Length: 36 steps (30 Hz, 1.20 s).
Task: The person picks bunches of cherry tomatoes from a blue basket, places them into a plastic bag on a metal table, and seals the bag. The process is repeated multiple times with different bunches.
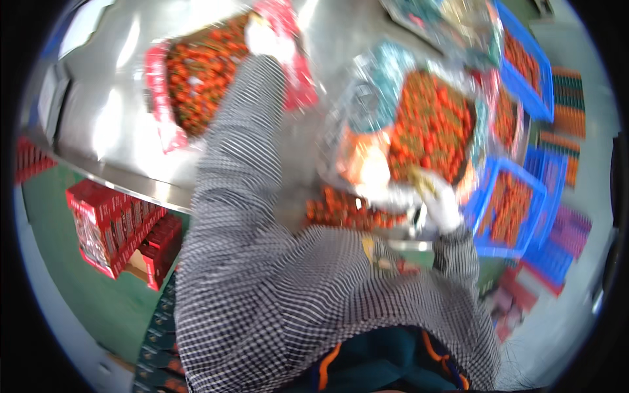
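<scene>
Both my hands wear white gloves. My left hand (268,39) reaches far across the metal table, onto the right edge of a box of cherry tomatoes (201,78) wrapped in red printed film (300,78). Glare and blur hide its fingers. At the front edge of a second tomato box (432,125) is my right hand (440,201), its stained fingertips beside the fruit. Clear and teal printed film (390,93) spreads out from that box's left side. Loose cherry tomatoes (334,209) lie on the table just in front of me.
Blue plastic crates (533,211) holding tomatoes stand at the right, near stacked orange and green crates (567,98). Another film-wrapped package (457,24) sits at the far right of the metal table (304,147). Red printed cartons (110,221) are on the green floor, lower left.
</scene>
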Each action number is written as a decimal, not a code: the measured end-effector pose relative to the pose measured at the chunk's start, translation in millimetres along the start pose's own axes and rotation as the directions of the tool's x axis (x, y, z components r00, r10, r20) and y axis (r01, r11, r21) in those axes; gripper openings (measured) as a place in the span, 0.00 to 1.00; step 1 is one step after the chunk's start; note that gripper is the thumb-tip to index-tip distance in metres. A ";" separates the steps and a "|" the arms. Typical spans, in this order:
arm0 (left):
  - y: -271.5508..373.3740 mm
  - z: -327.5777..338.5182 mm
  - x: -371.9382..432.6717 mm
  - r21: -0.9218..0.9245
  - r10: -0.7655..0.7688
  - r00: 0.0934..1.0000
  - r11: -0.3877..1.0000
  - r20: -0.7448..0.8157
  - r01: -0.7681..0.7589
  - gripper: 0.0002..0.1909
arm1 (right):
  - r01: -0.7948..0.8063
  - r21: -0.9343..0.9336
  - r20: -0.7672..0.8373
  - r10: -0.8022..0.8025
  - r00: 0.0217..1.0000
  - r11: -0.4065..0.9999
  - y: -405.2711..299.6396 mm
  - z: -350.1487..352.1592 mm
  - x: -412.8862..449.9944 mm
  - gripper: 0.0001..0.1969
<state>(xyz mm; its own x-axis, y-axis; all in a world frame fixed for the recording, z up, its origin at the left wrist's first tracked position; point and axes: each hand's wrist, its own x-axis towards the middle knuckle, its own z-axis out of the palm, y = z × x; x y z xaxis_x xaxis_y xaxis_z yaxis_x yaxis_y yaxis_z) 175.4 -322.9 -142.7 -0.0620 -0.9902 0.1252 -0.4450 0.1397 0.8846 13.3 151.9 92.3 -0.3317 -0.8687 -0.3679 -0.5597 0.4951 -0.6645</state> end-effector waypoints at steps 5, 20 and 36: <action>22.4 4.0 -31.3 -0.242 -0.118 0.988 0.960 0.104 0.140 0.32 | -0.040 0.196 -0.048 0.050 0.998 0.980 41.2 3.0 -27.8 0.16; 54.9 -113.2 -146.5 -0.434 -0.010 1.000 0.901 0.006 0.012 0.24 | -0.257 0.027 -0.177 0.257 0.950 0.966 155.6 34.6 -179.8 0.12; 49.9 -49.2 -454.4 0.092 0.116 0.121 0.233 0.986 -0.968 0.43 | -0.707 0.648 0.374 0.689 0.621 0.285 252.2 117.8 -135.2 0.28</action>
<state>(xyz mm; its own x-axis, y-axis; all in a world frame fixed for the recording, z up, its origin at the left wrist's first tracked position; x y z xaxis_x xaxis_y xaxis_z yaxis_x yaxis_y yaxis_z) 225.4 134.1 -133.4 -0.9400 -0.1046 -0.3248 -0.1255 0.9911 0.0438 6.4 392.5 -102.1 -0.3073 -0.2037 -0.9296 0.5668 0.7455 -0.3507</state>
